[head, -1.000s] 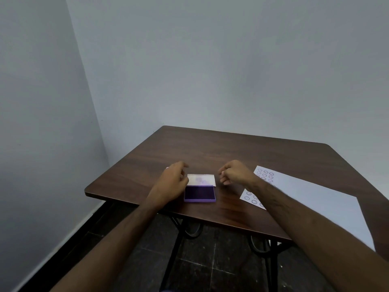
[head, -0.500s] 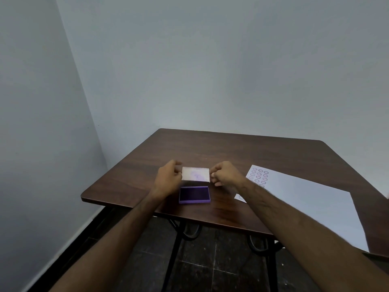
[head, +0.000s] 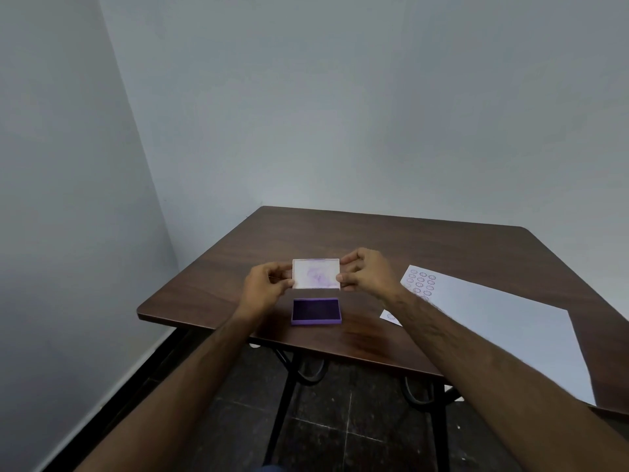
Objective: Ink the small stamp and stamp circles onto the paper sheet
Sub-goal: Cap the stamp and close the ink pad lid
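Both hands hold up the ink pad's lid (head: 316, 274), a pale rectangle smeared with purple on the side facing the camera. The left hand (head: 263, 287) pinches its left edge, the right hand (head: 366, 271) pinches its right edge, and the lid sits raised above the bench (head: 391, 240), clear of the surface.

Just below the lid, the open ink pad (head: 316, 311) lies flat near the bench's front edge, a purple tray with a dark inked face.

The paper sheet (head: 503, 328) lies toward the bench's right side, running down to the front right corner. Rows of purple stamped circles (head: 422, 284) fill the sheet's far left corner, partly hidden behind the right forearm.

The small stamp cannot be made out in this view.
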{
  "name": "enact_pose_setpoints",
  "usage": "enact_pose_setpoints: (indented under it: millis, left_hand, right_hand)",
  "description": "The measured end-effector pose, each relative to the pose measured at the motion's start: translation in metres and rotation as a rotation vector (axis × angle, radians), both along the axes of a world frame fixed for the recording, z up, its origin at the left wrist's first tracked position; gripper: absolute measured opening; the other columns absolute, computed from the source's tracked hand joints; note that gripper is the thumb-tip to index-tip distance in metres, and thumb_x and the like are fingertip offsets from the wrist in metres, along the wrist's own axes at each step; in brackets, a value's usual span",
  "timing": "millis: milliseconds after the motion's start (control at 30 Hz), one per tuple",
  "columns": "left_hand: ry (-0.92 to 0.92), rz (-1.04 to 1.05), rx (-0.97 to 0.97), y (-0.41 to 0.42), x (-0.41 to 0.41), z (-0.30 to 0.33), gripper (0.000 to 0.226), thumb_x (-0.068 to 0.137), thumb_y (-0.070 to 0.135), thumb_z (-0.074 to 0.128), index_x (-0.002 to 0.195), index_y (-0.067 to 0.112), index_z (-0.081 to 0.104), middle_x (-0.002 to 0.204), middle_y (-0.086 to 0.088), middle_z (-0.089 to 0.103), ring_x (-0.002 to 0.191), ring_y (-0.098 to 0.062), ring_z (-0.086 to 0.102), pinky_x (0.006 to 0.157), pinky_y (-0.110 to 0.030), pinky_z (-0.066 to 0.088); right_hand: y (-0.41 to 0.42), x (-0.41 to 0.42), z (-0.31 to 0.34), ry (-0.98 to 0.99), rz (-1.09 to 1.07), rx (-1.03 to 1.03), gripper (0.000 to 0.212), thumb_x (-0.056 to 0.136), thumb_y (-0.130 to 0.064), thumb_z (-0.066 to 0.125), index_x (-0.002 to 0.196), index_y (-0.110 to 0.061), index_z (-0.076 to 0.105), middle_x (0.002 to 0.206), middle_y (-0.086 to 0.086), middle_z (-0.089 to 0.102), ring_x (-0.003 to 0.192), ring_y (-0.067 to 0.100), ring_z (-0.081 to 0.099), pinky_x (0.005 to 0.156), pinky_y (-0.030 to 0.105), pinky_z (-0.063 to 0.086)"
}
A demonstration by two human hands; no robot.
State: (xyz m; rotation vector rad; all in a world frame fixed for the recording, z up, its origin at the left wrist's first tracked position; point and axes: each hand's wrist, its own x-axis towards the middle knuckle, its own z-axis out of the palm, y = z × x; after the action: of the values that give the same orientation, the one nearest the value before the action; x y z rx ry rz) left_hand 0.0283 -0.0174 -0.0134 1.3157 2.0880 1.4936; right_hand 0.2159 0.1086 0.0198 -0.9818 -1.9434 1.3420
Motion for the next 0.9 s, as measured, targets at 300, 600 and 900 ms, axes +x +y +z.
enact_pose_setpoints:
  millis: [300, 600, 900]
  left_hand:
    - [0.219, -0.029, -0.009, -0.015, 0.001, -0.006, 0.023, 0.093, 0.008, 0.064, 0.105, 0.027, 0.058, 0.093, 0.014, 0.064, 0.076, -0.004, 0.069, 0.058, -0.012, 0.052]
    - [0.333, -0.034, -0.042, -0.017, 0.003, -0.016, 0.016, 0.093, 0.006, 0.063, 0.1, 0.019, 0.059, 0.098, 0.009, 0.064, 0.081, 0.001, 0.063, 0.061, -0.01, 0.051]
    - [0.366, -0.067, -0.016, -0.02, 0.005, -0.017, 0.021, 0.092, 0.002, 0.062, 0.091, 0.023, 0.058, 0.094, 0.003, 0.071, 0.083, -0.006, 0.067, 0.072, -0.019, 0.056]
  right_hand:
    - [-0.002, -0.006, -0.004, -0.165, 0.101, 0.217, 0.009, 0.09, -0.002, 0.066, 0.097, 0.001, 0.07, 0.084, 0.015, 0.072, 0.072, 0.02, 0.071, 0.077, 0.035, 0.062]
    - [-0.007, -0.001, -0.009, -0.357, 0.147, 0.434, 0.009, 0.092, -0.007, 0.063, 0.085, -0.009, 0.066, 0.089, 0.011, 0.075, 0.08, 0.02, 0.074, 0.081, 0.041, 0.061]
    - [-0.01, 0.006, -0.014, -0.369, 0.146, 0.473, 0.012, 0.089, -0.006, 0.066, 0.078, -0.011, 0.067, 0.082, 0.009, 0.076, 0.073, 0.016, 0.075, 0.074, 0.035, 0.062]
